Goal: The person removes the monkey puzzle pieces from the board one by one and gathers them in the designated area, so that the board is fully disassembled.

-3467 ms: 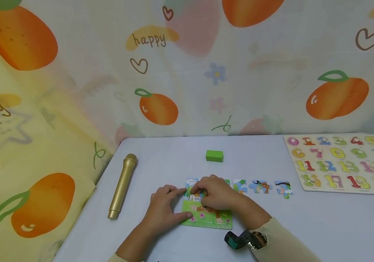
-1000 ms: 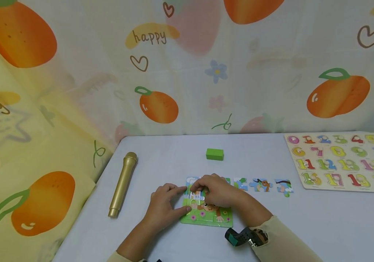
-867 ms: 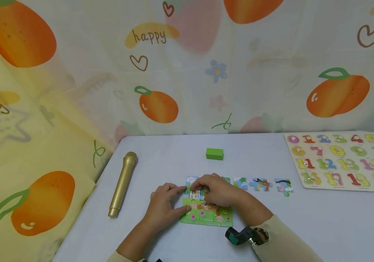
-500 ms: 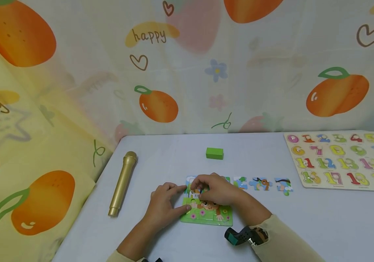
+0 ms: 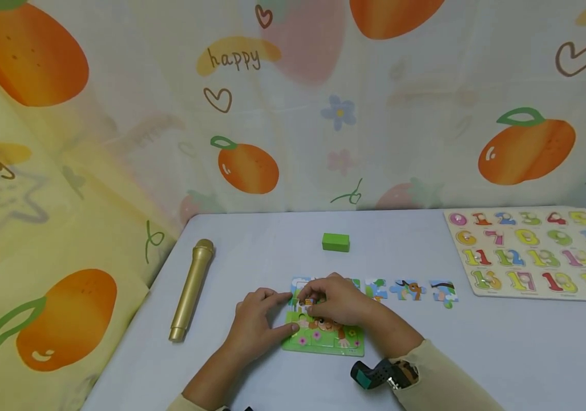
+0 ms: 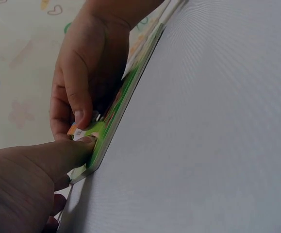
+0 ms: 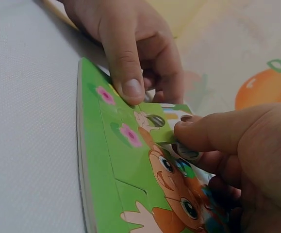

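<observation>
Puzzle board (image 5: 322,349) flat on white table (image 5: 272,251) before me. Left to right: gold microphone (image 5: 192,291); backdrop (image 5: 293,137), "happy" readable; my left hand (image 5: 258,323), unclenched, thumb pressing board's left side; my right hand (image 5: 343,302), pinching jigsaw piece (image 7: 171,115) at board; green block (image 5: 336,242) beyond; three loose pieces (image 5: 408,290) in row; number board (image 5: 534,254), 0 to 5 along top row.

My puzzle board (image 7: 104,160): smooth, glossy printed face
Loose pieces (image 5: 409,290): glossy print, smooth
My sleeve (image 5: 449,374): soft-looking matt cloth
My wrist strap (image 5: 373,375): matt, rubber-like
Microphone (image 5: 192,294): smooth, with a metallic sheen
Block (image 5: 336,242): smooth, low-sheen
Number board (image 5: 539,293): smooth, wood-like
Table (image 5: 267,251): covered in matt, finely textured cloth
Curtain (image 5: 298,128): matt printed cloth
</observation>
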Available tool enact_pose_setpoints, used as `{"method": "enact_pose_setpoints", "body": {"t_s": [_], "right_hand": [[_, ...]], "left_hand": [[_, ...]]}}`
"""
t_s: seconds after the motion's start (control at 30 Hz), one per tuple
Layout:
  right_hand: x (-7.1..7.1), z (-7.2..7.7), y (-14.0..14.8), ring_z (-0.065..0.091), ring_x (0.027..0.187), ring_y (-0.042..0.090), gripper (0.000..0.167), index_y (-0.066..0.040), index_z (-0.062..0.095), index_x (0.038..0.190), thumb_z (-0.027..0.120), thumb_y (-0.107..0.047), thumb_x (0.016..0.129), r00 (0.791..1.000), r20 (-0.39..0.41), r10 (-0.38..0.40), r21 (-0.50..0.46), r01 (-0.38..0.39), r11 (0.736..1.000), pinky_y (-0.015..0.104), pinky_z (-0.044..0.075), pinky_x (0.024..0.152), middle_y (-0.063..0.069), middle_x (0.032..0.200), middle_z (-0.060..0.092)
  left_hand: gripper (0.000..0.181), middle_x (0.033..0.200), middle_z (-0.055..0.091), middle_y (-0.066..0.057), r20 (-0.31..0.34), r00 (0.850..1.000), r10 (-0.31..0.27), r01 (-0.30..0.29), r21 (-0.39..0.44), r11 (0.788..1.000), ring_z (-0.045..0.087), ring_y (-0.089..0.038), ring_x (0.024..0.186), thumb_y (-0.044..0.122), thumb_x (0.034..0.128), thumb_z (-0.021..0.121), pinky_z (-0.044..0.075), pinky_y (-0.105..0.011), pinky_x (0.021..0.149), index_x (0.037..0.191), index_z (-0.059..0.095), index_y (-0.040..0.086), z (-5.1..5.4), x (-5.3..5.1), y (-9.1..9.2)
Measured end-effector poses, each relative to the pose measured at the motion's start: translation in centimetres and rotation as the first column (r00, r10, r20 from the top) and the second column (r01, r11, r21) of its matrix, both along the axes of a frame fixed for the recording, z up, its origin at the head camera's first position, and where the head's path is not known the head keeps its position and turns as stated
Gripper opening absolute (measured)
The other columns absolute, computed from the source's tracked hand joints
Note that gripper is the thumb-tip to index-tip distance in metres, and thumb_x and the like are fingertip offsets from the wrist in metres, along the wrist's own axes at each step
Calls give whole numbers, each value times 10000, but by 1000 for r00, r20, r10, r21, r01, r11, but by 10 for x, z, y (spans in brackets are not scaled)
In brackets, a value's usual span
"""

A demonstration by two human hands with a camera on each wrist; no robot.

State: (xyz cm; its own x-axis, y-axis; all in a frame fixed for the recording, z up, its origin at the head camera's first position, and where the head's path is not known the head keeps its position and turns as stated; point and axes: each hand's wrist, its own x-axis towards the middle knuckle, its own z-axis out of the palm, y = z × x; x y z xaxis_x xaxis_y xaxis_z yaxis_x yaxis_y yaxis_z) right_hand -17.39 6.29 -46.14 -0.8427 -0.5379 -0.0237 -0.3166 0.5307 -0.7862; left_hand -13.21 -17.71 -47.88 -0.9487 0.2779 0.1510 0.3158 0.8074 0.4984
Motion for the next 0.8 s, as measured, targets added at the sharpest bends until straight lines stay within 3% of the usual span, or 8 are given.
{"method": "enact_pose_setpoints", "body": {"t_s": [0.43,0.5,0.67,0.73,0.8], "right_hand": [[1,4,1,490,1037,167,146,-269,794,1064,774,-160,969,1000,25,5,-19,-5,1000,400,403,866,-155,865,647],[0,5,3,496,1013,155,147,-255,794,1074,767,-151,973,999,50,18,-48,-16,999,376,425,838,-132,874,651],[-3,5,8,561,781,131,148,-173,783,1120,736,-111,994,984,164,75,-171,-47,984,287,472,677,-36,897,658],[-3,5,10,577,734,138,150,-149,777,1135,727,-108,1000,977,195,90,-203,-49,978,289,479,679,-17,907,659],[-3,7,11,589,802,141,150,-141,776,1141,726,-118,1002,976,199,91,-216,-47,975,301,483,727,-16,918,662]], "left_hand": [[615,1153,633,42,2,1000,-2,2,5,1000,565,-207,1106,445,793,943,399,-504,942,1327,757,202,-2,-1,-1],[612,1146,634,43,-6,1000,-5,5,9,1000,567,-205,1101,451,794,942,399,-503,932,1321,759,200,-1,0,-1],[600,1145,634,39,-6,1000,-7,8,14,1000,565,-205,1100,456,802,933,393,-492,930,1318,761,204,-2,0,-1],[603,1148,633,36,-4,1000,-7,7,14,1000,564,-207,1102,453,799,936,391,-489,927,1319,761,203,-2,0,-1],[608,1149,631,35,0,1000,-4,4,12,1000,563,-207,1106,446,793,941,391,-490,927,1321,760,204,-2,0,-1]]}}
